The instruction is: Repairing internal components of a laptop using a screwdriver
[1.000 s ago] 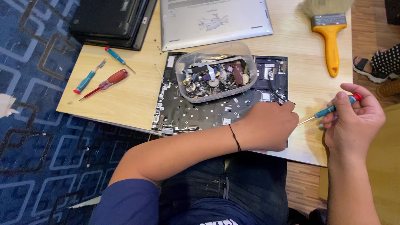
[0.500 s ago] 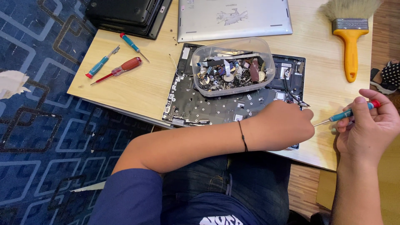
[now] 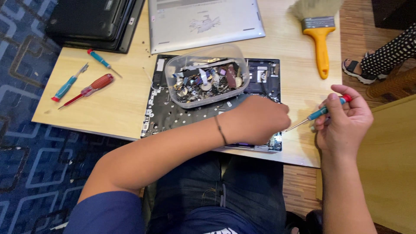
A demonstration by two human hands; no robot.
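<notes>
Mid-teardown on the opened laptop base (image 3: 173,115), lying bottom-up on the worktop (image 3: 117,99) right in front of the person. Looks like the screw-removal step, near the base's right front corner.

Right hand (image 3: 344,123) is clamped on a small teal screwdriver (image 3: 318,113) with a red cap, tip angled down-left toward that corner, not seated that I can see. Left hand (image 3: 260,119) is curled, resting on the base next to the tip; whether it's pinching a screw or part, can't tell, fingers are hidden.

Judgement: next move needs the tip set squarely in a screw head beside the left hand, with that hand steadying the base.

Edges and room:
- That corner sits near the worktop's front edge; a loose screw could roll off into the lap or onto the floor.
- Clear plastic tub (image 3: 207,76) of scrap parts rests on the base, just behind the left hand. Elbow lift could nudge it.
- Bare worktop to the right, up to the yellow brush (image 3: 320,39).
- Three spare screwdrivers (image 3: 86,89) lie well apart on the left.
- Silver cover panel (image 3: 203,19) and a stack of dark laptops (image 3: 93,19) fill the back.
</notes>
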